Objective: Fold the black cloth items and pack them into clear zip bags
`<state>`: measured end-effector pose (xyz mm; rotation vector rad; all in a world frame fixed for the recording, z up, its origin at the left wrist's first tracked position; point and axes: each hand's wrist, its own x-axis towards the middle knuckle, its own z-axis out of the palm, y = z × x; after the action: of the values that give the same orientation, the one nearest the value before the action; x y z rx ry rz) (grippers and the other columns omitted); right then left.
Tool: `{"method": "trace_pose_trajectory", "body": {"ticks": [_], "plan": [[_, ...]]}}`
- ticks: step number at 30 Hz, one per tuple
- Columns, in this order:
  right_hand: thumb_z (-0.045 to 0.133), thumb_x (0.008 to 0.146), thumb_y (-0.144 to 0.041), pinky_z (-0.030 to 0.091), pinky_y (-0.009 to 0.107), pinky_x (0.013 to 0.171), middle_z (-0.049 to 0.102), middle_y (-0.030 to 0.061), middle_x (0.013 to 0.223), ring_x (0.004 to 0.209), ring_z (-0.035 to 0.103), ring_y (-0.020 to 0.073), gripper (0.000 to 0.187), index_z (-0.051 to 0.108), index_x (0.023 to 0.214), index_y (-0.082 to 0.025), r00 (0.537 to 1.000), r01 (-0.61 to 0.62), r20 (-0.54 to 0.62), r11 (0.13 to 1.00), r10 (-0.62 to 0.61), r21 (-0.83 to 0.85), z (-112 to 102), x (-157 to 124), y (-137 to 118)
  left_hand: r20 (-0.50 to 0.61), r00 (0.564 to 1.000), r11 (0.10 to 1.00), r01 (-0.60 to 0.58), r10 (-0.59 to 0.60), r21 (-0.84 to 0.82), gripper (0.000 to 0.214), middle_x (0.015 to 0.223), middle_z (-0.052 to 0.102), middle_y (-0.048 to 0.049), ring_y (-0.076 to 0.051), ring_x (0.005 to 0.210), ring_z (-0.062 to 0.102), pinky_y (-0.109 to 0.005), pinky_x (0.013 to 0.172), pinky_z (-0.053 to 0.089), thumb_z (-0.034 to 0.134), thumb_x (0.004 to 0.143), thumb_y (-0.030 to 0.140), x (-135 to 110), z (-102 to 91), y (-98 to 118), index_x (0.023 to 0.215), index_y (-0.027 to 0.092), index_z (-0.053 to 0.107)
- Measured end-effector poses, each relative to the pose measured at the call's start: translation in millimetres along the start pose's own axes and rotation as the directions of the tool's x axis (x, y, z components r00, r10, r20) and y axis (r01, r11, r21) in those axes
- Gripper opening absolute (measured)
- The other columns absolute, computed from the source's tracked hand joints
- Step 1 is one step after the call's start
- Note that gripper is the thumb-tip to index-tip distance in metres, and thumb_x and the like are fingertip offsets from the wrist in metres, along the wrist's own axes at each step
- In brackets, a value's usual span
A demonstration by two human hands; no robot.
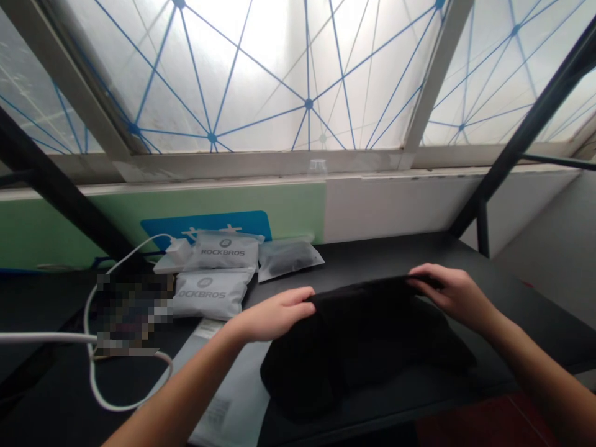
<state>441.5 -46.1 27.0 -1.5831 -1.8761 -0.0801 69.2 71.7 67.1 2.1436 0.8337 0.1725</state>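
Between my two hands a piece of black cloth is stretched by its upper edge, the rest hanging down to the dark table. My left hand is closed on the left end of that edge, thumb and fingers pinching it. At the opposite end my right hand pinches the same edge. Whether the cloth is a garment or something else, I cannot tell. A flat grey-white plastic bag with a label lies beneath and beside my left forearm.
Two grey ROCKBROS pouches and a clear-fronted pouch lie at the back left of the black table. A white cable loops at left by a blurred-out item. Black frame posts flank the window.
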Motion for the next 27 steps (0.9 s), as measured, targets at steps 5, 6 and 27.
{"method": "trace_pose_trajectory", "body": {"ticks": [5,6,27], "plan": [[0.062,0.092,-0.035,0.054,0.040,0.086,0.076,0.0087,0.099,0.092,0.072,0.0270,0.017,0.071,0.096,-0.021,0.990,-0.028,0.128,0.974,0.058,-0.226,30.7,80.5,14.3,-0.116,0.991,0.997,0.068,-0.070,-0.028,0.029,0.108,0.072,-0.0089,-0.027,0.100,0.068,-0.037,0.084,0.055,0.045,0.094,0.034,36.3,-0.3,-25.1,0.111,0.018,0.062],[0.062,0.091,-0.031,0.053,0.045,0.091,0.075,0.0122,0.104,0.098,0.071,0.0301,0.017,0.071,0.099,-0.019,0.987,-0.031,0.144,0.965,0.070,-0.260,42.2,91.7,13.9,-0.192,0.981,0.997,0.048,-0.036,0.058,0.032,0.116,0.070,-0.0119,-0.029,0.107,0.067,-0.040,0.091,0.054,0.046,0.094,0.031,39.4,2.3,-28.6,0.118,0.016,0.060],[0.034,0.100,-0.066,0.023,0.062,0.121,0.024,0.0086,0.167,0.155,0.020,0.0308,0.073,0.029,0.160,-0.025,0.855,0.002,0.505,0.973,0.119,-0.233,136.2,45.4,-14.5,0.024,0.953,0.862,-0.284,0.303,0.420,0.046,0.145,0.059,-0.0157,-0.032,0.133,0.058,-0.045,0.112,0.046,0.058,0.099,0.041,-11.7,22.1,-25.3,0.138,0.018,0.059]]}}
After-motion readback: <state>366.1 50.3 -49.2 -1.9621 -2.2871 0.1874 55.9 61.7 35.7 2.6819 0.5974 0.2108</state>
